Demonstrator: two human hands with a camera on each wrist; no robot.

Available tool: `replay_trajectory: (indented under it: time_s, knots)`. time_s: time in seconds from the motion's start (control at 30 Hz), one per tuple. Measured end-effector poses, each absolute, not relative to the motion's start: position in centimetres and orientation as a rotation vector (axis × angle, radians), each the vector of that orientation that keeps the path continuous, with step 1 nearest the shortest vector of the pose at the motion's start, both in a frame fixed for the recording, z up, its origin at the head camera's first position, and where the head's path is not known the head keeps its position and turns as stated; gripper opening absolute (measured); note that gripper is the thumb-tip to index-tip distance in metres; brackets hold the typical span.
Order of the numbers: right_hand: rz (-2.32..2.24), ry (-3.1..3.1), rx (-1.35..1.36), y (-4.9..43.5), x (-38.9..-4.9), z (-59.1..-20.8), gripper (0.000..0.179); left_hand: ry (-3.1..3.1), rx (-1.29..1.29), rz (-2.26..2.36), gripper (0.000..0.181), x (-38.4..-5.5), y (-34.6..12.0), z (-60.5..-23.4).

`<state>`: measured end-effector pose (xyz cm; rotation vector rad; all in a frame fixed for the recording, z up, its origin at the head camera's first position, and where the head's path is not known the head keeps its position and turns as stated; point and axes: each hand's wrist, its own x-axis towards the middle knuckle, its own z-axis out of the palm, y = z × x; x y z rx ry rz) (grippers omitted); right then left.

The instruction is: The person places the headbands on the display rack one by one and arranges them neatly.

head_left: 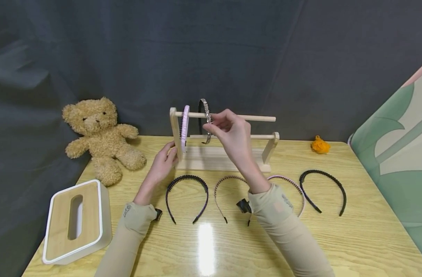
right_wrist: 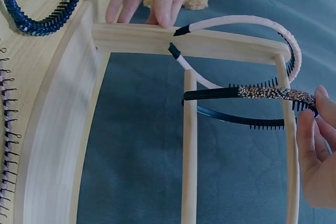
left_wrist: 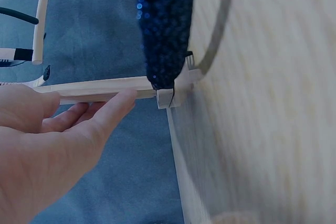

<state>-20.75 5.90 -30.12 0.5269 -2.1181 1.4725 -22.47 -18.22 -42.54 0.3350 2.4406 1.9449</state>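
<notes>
My right hand (head_left: 233, 136) pinches a black headband covered with glittering stones (head_left: 207, 111) near its top. That headband straddles the upper rod (head_left: 256, 118) of a wooden two-rod rack (right_wrist: 47, 129); its toothed inner side shows in the right wrist view. A pale pink headband (head_left: 185, 127) hangs on the same rod, close to the rack's left upright (head_left: 174, 130). My left hand (head_left: 164, 163) touches that upright from its outer side, fingers fairly straight against the wood (left_wrist: 105, 87). Part of those fingers is hidden behind the upright in the head view.
Along the front of the rack lie a dark toothed headband (head_left: 187, 177), a thin beaded one (head_left: 228, 177), a pink one (head_left: 301, 192) and a black one (head_left: 343, 192). A teddy bear (head_left: 101, 138) and a tissue box (head_left: 103, 215) stand left; an orange object (head_left: 320, 146) lies right.
</notes>
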Motion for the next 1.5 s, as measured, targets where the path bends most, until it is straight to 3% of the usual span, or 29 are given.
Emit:
replay_trajectory:
  time_s: [1.5]
  knots:
    - [1.49, -2.077, 0.573, 5.4, -20.2, -31.8, 0.03, 2.457, 0.332, 1.92, 0.047, -22.4, -18.3, -42.5]
